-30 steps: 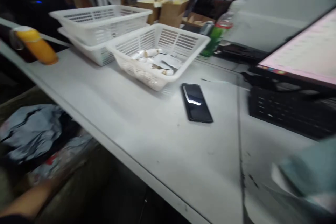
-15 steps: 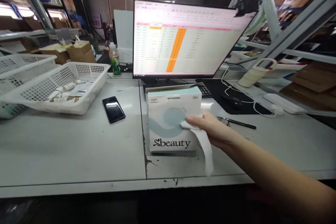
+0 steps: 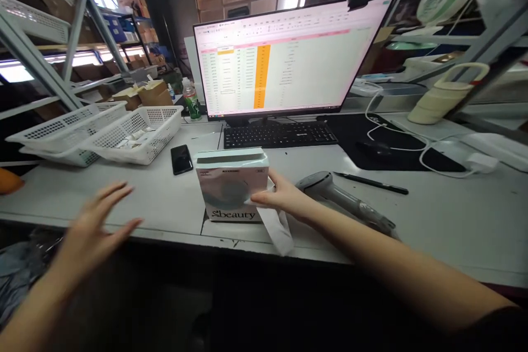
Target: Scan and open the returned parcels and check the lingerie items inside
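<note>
A white and pale-blue box (image 3: 231,184) marked "beauty" stands on the white table (image 3: 157,198) near its front edge. My right hand (image 3: 284,198) grips the box's right side and pinches a white paper strip (image 3: 277,228) that hangs down over the table edge. My left hand (image 3: 97,225) hovers left of the box above the table's front edge, fingers spread, holding nothing. A grey handheld scanner (image 3: 344,203) lies just behind my right forearm.
A black phone (image 3: 181,159) lies left of the box. White mesh baskets (image 3: 136,135) sit at the left. A keyboard (image 3: 280,134) and lit monitor (image 3: 284,60) stand behind. A pen (image 3: 371,182), cables (image 3: 412,148), a tape roll (image 3: 441,99) and a green bottle (image 3: 192,100) are around.
The view swung from the left end of the table to the monitor. My left hand has come up into view, open. The scanner now shows beside the box; my right hand stays on it.
</note>
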`<act>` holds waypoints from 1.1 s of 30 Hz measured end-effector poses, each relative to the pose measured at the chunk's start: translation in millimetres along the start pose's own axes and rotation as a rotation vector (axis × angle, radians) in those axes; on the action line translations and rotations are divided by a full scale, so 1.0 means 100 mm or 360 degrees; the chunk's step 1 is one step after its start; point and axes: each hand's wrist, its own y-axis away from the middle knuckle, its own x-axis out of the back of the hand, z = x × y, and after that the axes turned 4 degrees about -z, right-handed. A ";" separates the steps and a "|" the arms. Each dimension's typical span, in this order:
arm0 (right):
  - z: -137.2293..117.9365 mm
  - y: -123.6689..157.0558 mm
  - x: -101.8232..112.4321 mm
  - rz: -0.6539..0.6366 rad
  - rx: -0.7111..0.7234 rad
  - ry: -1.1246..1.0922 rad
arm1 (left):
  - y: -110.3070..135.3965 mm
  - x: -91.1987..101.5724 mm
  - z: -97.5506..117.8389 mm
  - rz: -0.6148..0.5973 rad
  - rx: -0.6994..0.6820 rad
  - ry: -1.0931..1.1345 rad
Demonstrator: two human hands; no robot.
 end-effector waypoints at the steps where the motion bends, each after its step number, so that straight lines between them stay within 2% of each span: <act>1: -0.01 0.01 0.03 -0.0051 0.0051 0.0084 | -0.07 -0.19 0.11 -0.0093 -0.0047 0.0019; 2: -0.01 0.02 0.06 -0.0105 0.0106 0.0166 | -0.16 -0.40 0.22 -0.0143 -0.0110 0.0091; 5: 0.03 0.05 0.16 -0.0228 0.0253 0.0377 | -0.55 -0.94 0.52 -0.0050 -0.0144 0.0421; 6: 0.05 0.07 0.19 -0.0245 0.0271 0.0415 | -0.68 -1.05 0.59 -0.0029 -0.0105 0.0541; 8: 0.07 0.14 0.24 -0.0231 0.0255 0.0489 | -0.88 -1.17 0.70 0.0031 -0.0026 0.0692; 11: 0.02 0.32 0.29 -0.0007 0.0318 0.0637 | -1.00 -1.11 0.81 -0.0019 0.0092 0.0777; 13: -0.11 0.47 0.31 0.0187 0.0487 0.0675 | -0.97 -1.03 0.86 -0.0163 0.0107 0.0822; 15: -0.30 0.59 0.34 0.0264 0.0738 0.0709 | -0.90 -0.94 0.92 -0.0293 0.0037 0.0867; 17: -0.52 0.67 0.38 0.0170 0.0998 0.0840 | -0.82 -0.88 0.98 -0.0369 -0.0067 0.0868; 20: -0.82 0.73 0.44 -0.0151 0.1222 0.1181 | -0.70 -0.78 1.08 -0.0386 -0.0217 0.0749; 23: -1.03 0.76 0.43 -0.0351 0.1225 0.1668 | -0.60 -0.66 1.21 -0.0390 -0.0298 0.0666; 27: -1.16 0.82 0.33 -0.0222 0.1042 0.2238 | -0.46 -0.50 1.39 -0.0414 -0.0355 0.0544; 29: -1.19 0.86 0.28 -0.0226 0.0920 0.2343 | -0.39 -0.45 1.46 -0.0448 -0.0438 0.0466; 33: -1.21 0.90 0.25 -0.0460 0.0797 0.2300 | -0.28 -0.43 1.53 -0.0459 -0.0619 0.0408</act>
